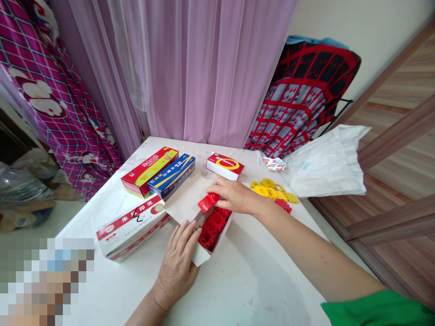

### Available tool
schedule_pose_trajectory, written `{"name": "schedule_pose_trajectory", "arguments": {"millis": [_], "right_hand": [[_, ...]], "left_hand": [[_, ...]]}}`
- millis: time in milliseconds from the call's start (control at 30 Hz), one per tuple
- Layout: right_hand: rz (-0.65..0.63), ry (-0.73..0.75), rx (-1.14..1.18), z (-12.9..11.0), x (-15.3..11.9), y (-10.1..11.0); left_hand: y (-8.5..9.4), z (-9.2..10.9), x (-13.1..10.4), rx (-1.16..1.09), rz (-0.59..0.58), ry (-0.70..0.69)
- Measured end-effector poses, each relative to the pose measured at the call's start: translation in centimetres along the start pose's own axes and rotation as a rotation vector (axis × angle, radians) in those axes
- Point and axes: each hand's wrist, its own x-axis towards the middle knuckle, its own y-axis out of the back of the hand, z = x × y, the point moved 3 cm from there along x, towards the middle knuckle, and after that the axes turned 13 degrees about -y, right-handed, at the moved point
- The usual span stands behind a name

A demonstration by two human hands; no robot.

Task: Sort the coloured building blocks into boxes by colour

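A white cardboard box (221, 232) lies on the table with its lid flap (185, 199) folded back. Several red toothed plastic pieces (215, 224) fill it. Over its far part, my right hand (233, 195) pinches a glossy red plastic piece (206, 203) between thumb and fingers. My left hand (181, 251) rests with straight fingers on the near left side of the box, against the flap; its thumb is partly hidden. To the right of my right hand are yellow toothed pieces (270, 189) and a few red ones (282, 206).
On the white-covered table (258, 271) stand a red-and-yellow box (149, 170), a blue box (173, 174), a white-and-red box (131, 226) and a small red-and-white box (224, 165). A white plastic bag (326, 163) hangs over the right edge. Purple curtains (204, 68) hang behind.
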Motion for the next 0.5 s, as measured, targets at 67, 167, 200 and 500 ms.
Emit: {"name": "schedule_pose_trajectory", "arguments": {"millis": [67, 167, 200, 500], "right_hand": [[-0.025, 0.007, 0.022, 0.3, -1.2, -0.3], [-0.084, 0.012, -0.001, 0.1, -1.9, -1.3], [-0.101, 0.008, -0.026, 0.0, -1.8, -1.6], [-0.195, -0.009, -0.206, -2.2, -0.4, -2.4]], "left_hand": [[-0.1, 0.0, 0.0, -0.005, -0.005, 0.01], [-0.1, -0.1, 0.0, -0.005, -0.023, 0.011], [-0.1, -0.1, 0.0, -0.002, -0.026, 0.01], [0.0, -0.1, -0.1, 0.022, -0.038, -0.006]]}}
